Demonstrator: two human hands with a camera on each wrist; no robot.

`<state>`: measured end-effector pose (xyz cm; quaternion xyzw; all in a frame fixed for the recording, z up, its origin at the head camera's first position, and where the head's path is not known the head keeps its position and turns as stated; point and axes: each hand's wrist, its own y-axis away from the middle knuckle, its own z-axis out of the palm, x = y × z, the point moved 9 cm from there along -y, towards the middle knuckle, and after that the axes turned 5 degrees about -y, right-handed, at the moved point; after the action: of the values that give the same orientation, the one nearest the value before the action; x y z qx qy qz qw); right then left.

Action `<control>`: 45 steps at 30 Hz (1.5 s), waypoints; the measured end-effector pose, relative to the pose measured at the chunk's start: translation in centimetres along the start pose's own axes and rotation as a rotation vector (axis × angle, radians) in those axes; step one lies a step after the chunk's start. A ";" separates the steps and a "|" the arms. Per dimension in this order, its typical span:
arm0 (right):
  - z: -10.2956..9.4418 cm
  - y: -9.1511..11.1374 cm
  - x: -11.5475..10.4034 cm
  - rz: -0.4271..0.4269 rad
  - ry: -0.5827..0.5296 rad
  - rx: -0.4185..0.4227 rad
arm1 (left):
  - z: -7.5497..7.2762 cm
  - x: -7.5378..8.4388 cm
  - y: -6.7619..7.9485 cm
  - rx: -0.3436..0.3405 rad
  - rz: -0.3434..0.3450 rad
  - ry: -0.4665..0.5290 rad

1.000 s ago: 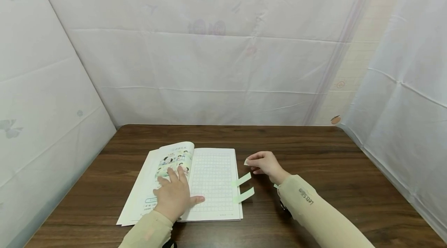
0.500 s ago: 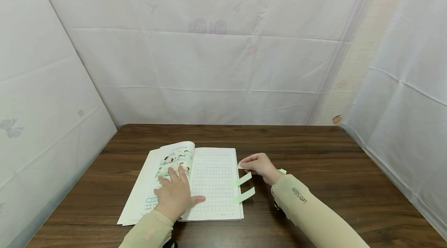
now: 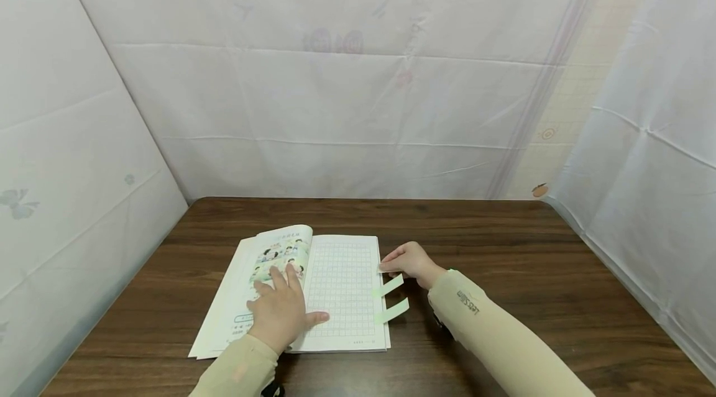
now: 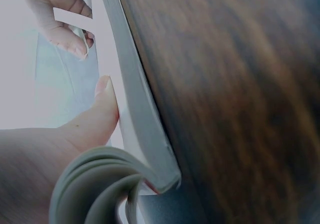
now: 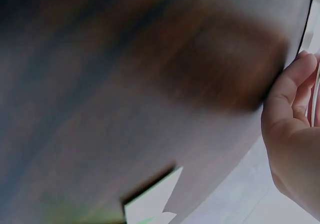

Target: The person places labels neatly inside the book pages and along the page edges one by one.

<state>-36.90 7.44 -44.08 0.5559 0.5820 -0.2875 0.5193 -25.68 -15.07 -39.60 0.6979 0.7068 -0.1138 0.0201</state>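
An open workbook [image 3: 341,297] lies on the table, with a picture page on the left and a grid page on the right. My left hand [image 3: 278,316] rests on the left page, fingers spread, its thumb reaching onto the grid page. At the grid page's right edge, my right hand [image 3: 411,261] pinches a small pale sticky note [image 3: 381,269] between thumb and fingertips; the fingers hide most of it. Two light green sticky notes, an upper one [image 3: 388,286] and a lower one [image 3: 393,310], stick out from the same edge. Curled pages [image 4: 95,184] bulge beside my left hand in the left wrist view.
Dark wooden table [image 3: 503,241] surrounds the workbook. In the right wrist view, pale green paper pieces [image 5: 152,196] appear near the bottom. White printed cloth [image 3: 358,105] hangs behind the table and along both sides.
My right hand has moved left with the pinched sticky note, from beside the workbook to the grid page's right edge. My left hand has stayed in place.
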 end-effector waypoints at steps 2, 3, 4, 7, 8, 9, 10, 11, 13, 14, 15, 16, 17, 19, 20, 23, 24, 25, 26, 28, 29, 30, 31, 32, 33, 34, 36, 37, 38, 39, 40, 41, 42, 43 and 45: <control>0.0 -0.2 0.0 -0.002 0.005 -0.011 | 0.1 0.0 0.0 -0.006 -0.002 0.004; 0.0 -0.2 -0.1 -0.003 0.008 -0.013 | 0.1 0.1 0.0 -0.008 -0.002 0.003; 0.0 -0.2 -0.1 -0.001 0.013 -0.015 | 0.2 0.1 -0.1 -0.012 -0.004 0.006; 0.0 -0.3 0.0 0.005 0.025 -0.013 | 0.3 0.2 -0.1 -0.024 -0.005 0.012; 0.0 -0.3 0.0 0.007 0.027 -0.014 | 0.4 0.2 -0.1 -0.026 -0.005 0.013; 0.1 -0.4 0.0 0.008 0.028 -0.014 | 0.4 0.2 -0.1 -0.029 -0.005 0.013; 0.1 -0.4 0.0 0.011 0.030 -0.016 | 0.4 0.3 -0.1 -0.032 -0.007 0.015; 0.2 -0.4 -0.1 0.007 0.033 -0.020 | 0.4 0.3 -0.1 -0.033 -0.008 0.015; 0.3 -0.5 -0.2 0.000 0.040 -0.029 | 0.3 0.3 -0.1 -0.035 -0.010 0.017; 0.3 -0.5 -0.2 -0.003 0.040 -0.032 | 0.3 0.2 -0.1 -0.035 -0.012 0.018; 0.4 -0.5 -0.3 -0.006 0.042 -0.034 | 0.3 0.2 -0.1 -0.036 -0.013 0.019; 0.4 -0.5 -0.4 -0.009 0.044 -0.034 | 0.3 0.2 -0.1 -0.037 -0.014 0.020; 0.4 -0.6 -0.4 -0.012 0.048 -0.035 | 0.3 0.2 -0.1 -0.040 -0.015 0.021; 0.5 -0.6 -0.5 -0.008 0.046 -0.032 | 0.4 0.2 -0.1 -0.047 -0.017 0.023; 0.5 -0.6 -0.5 -0.007 0.047 -0.029 | 0.4 0.1 -0.1 -0.050 -0.018 0.024; 0.5 -0.5 -0.5 -0.005 0.056 -0.024 | 0.6 0.1 -0.1 -0.057 -0.020 0.028; 0.5 -0.5 -0.5 -0.002 0.056 -0.021 | 0.6 0.0 -0.1 -0.056 -0.021 0.030; 0.6 -0.4 -0.5 -0.001 0.059 -0.017 | 0.6 0.0 -0.1 -0.054 -0.021 0.031; 0.6 -0.4 -0.6 0.000 0.062 -0.013 | 0.6 0.0 -0.1 -0.052 -0.020 0.030; 0.6 -0.4 -0.6 0.000 0.067 -0.005 | 0.6 0.0 -0.1 -0.046 -0.019 0.029; 0.6 -0.4 -0.6 0.001 0.066 -0.002 | 0.6 0.0 -0.1 -0.044 -0.018 0.028; 0.7 -0.4 -0.6 0.001 0.066 0.001 | 0.5 0.0 -0.1 -0.042 -0.016 0.025; 0.7 -0.4 -0.6 0.001 0.064 0.001 | 0.5 0.0 -0.1 -0.041 -0.015 0.024; 0.8 -0.4 -0.6 0.000 0.063 0.000 | 0.5 0.0 -0.1 -0.042 -0.014 0.024; 0.8 -0.4 -0.5 -0.002 0.066 0.000 | 0.5 0.0 0.0 -0.045 -0.013 0.026; 0.9 -0.5 -0.5 0.002 0.064 0.001 | 0.5 0.0 0.0 -0.049 -0.013 0.028; 0.9 -0.6 -0.3 0.007 0.064 -0.001 | 0.5 -0.1 0.1 -0.056 -0.014 0.031; 0.9 -0.6 -0.3 0.010 0.064 0.000 | 0.5 -0.1 0.1 -0.059 -0.015 0.034; 0.9 -0.6 -0.3 0.011 0.069 0.002 | 0.5 -0.1 0.1 -0.060 -0.015 0.036; 0.9 -0.7 -0.2 0.012 0.073 0.006 | 0.5 -0.1 0.1 -0.059 -0.015 0.034; 0.9 -0.7 -0.2 0.015 0.073 0.010 | 0.4 -0.1 0.1 -0.057 -0.015 0.035; 0.8 -0.7 -0.2 0.017 0.073 0.012 | 0.4 -0.1 0.1 -0.056 -0.014 0.035; 0.8 -0.7 -0.3 0.020 0.071 0.016 | 0.4 -0.1 0.1 -0.054 -0.013 0.034; 0.8 -0.7 -0.3 0.022 0.073 0.020 | 0.3 -0.1 0.0 -0.054 -0.013 0.035; 0.8 -0.7 -0.3 0.025 0.078 0.026 | 0.3 -0.1 0.0 -0.055 -0.014 0.036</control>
<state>-37.35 6.45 -44.21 0.5807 0.5908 -0.2667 0.4925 -25.67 -15.23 -39.90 0.6940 0.7149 -0.0817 0.0256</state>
